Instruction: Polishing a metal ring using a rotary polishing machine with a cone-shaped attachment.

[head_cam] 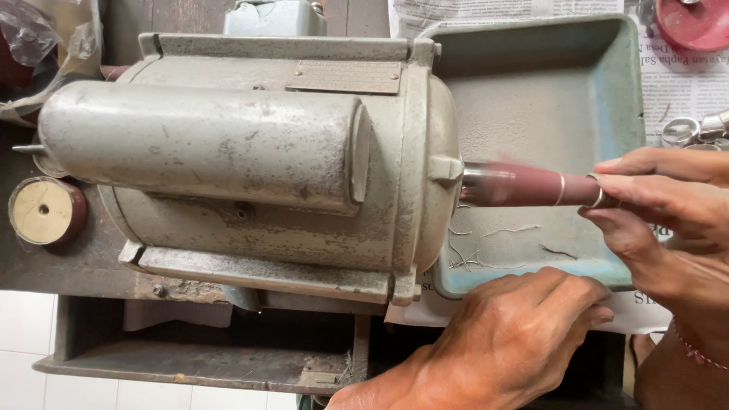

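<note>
Pinching a small metal ring (597, 190) at the tip of the spinning spindle (524, 187), the right hand (668, 205) comes in from the right edge of the head view, its fingers (645, 199) closed tight around the ring. The spindle is a dark red tapered mandrel, blurred with motion, sticking out of the grey motor (250, 163); a second ring (560, 189) sits further up it. The left hand (509, 342) rests palm down on the table edge below the tray (547, 99), fingers loosely curled and holding nothing, as far as this angle shows. Bits of thin wire (486, 243) lie in the blue-green tray under the spindle. A wooden spool (45, 212) sits left of the motor, and newspaper (683, 83) covers the table at the right.

My reading of the risks: the fingertips are touching or just beside a turning surface, so a slip could scrape or burn skin. The ring could heat up, catch and be thrown from the grip. The bracelet (695, 351) on the right wrist is near enough to be a snag worry if the hand moves inward.
</note>
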